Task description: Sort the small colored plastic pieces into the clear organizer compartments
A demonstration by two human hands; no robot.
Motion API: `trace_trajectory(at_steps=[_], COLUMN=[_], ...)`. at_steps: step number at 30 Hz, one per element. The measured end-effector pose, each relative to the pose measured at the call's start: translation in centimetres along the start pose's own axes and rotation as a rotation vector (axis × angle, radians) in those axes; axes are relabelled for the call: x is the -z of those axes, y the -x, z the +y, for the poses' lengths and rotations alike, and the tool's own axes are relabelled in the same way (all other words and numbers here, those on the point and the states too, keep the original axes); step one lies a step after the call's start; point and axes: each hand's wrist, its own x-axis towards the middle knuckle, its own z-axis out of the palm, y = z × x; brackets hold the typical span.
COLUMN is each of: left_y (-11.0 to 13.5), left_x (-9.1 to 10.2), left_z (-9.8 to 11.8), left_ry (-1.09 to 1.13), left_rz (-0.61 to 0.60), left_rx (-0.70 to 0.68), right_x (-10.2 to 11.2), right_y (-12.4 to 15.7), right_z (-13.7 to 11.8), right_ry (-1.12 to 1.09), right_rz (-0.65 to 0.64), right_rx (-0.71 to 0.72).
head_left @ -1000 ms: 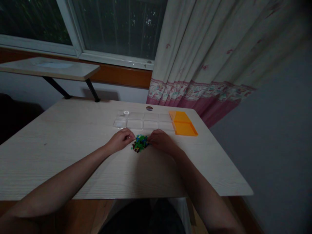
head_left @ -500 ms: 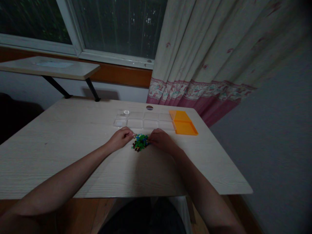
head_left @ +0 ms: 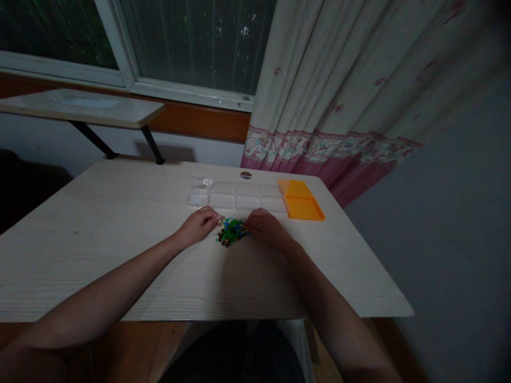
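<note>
A small heap of tiny coloured pieces (head_left: pixel 231 232), mostly green with some blue and dark red, lies on the pale wooden table (head_left: pixel 120 239). My left hand (head_left: pixel 198 225) rests at the heap's left edge with its fingers curled and pinched together at the tips. My right hand (head_left: pixel 264 226) sits at the heap's right edge, its fingers also curled in toward the pieces. What either pinch holds is too small to make out. Just beyond the hands lies a clear plastic tray (head_left: pixel 235 195) divided into several compartments.
An orange lid (head_left: pixel 300 206) lies open at the tray's right end. A small dark round object (head_left: pixel 246 175) sits near the table's far edge. A second table (head_left: pixel 80 106) stands under the window at the back left. A curtain (head_left: pixel 339 96) hangs at the right.
Both hands stay at the heap with only slight finger movement. The view has shifted a little.
</note>
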Motion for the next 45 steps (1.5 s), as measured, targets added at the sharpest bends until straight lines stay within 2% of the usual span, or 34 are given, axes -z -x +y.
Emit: trace_trajectory(at_steps=[6, 21, 34, 45], left_y=[0.0, 0.1, 0.3, 0.3], left_x=[0.0, -0.2, -0.6, -0.5], left_z=[0.2, 0.4, 0.3, 0.6], left_ry=[0.007, -0.038, -0.059, -0.059], left_rz=[-0.002, -0.009, 0.011, 0.006], left_rx=[0.008, -0.022, -0.003, 0.020], right_x=[-0.1, -0.8, -1.4, -1.3], right_y=[0.0, -0.5, -1.0, -1.2], right_z=[0.1, -0.7, -0.9, -1.4], right_ry=[-0.031, -0.096, -0.062, -0.096], right_rz=[0.058, 0.075, 0.040, 0.061], right_rx=[0.017, 0.025, 0.032, 0.025])
